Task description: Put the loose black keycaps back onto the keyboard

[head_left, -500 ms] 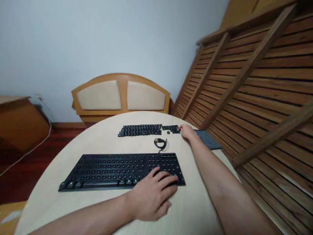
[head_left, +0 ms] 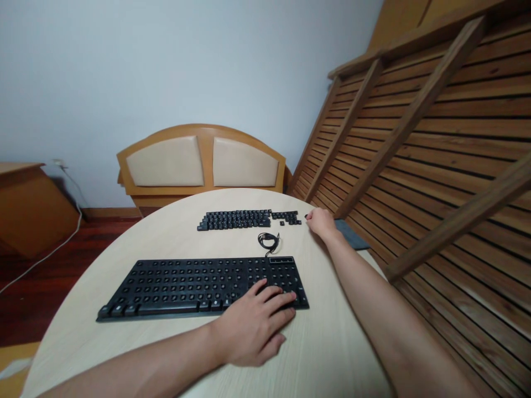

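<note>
A black keyboard (head_left: 174, 282) lies on the round table, most of its keycaps off, with rows of small bare switch posts showing. My left hand (head_left: 259, 320) rests flat on its right end, fingers spread, covering part of the number pad. Beyond it, my right hand (head_left: 321, 222) is closed in a pinch on a small black keycap (head_left: 306, 216), just above or at the tabletop. Left of that hand are loose black keycaps (head_left: 236, 219) laid out in rows, with a smaller group (head_left: 288, 216) beside them. One single keycap (head_left: 282, 223) sits apart in front.
The keyboard's coiled cable (head_left: 269, 241) lies behind it on the pale table (head_left: 124, 237). A dark grey flat item (head_left: 352, 234) is at the table's right edge, partly behind my right arm. Wooden slats (head_left: 415, 166) lean on the right; a padded headboard (head_left: 203, 160) stands behind.
My right hand has drawn right, away from the small keycap group, with a keycap now between its fingers. My left hand stays on the keyboard. The view has shifted slightly.
</note>
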A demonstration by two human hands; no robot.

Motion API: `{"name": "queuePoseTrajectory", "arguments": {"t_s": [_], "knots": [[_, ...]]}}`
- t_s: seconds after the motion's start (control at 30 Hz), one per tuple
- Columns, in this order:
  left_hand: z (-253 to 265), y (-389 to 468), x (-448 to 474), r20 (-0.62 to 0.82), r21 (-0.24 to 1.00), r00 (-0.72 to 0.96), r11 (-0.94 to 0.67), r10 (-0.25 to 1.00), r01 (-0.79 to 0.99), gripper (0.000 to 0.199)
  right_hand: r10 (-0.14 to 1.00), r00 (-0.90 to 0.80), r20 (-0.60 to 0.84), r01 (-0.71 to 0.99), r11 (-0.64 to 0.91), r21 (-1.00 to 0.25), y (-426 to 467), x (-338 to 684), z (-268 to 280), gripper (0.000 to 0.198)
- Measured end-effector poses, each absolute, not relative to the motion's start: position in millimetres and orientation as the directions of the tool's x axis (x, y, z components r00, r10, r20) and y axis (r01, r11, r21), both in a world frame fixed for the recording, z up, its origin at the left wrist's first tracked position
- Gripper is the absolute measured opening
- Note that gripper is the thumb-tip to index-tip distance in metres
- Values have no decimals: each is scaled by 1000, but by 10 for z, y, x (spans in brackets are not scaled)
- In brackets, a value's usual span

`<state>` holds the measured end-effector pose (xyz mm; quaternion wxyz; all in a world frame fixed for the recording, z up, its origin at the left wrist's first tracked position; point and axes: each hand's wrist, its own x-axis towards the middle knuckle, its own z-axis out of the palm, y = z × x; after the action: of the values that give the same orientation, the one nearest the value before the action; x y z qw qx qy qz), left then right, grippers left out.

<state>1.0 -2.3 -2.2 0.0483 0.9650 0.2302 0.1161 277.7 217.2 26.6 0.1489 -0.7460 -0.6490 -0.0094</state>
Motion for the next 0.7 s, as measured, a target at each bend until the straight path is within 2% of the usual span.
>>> {"name": "queuePoseTrajectory", "arguments": {"t_s": [0.1,0.23,0.3,0.4,0.47,0.7], "knots": [[-16,-25,14,213,146,867,-892,451,428,45,972,91,219,972,-40,-230,1927,2763,352,25],[-27,-30,21,220,134,861,-889,458,438,43,969,-64,238,948,133,-290,1552,2688,370,44],[-36,-33,21,223,127,859,-888,461,443,43,965,-114,237,893,204,-402,1379,2634,333,40],[-42,-31,17,218,122,863,-890,456,440,43,978,-143,155,743,209,-636,1175,2576,230,26],[-41,-29,16,213,122,864,-890,456,439,44,979,-173,105,685,196,-701,1089,2576,150,20],[-23,-28,15,196,126,866,-887,461,443,43,982,-190,11,719,147,-679,1073,2725,-31,25]]}}
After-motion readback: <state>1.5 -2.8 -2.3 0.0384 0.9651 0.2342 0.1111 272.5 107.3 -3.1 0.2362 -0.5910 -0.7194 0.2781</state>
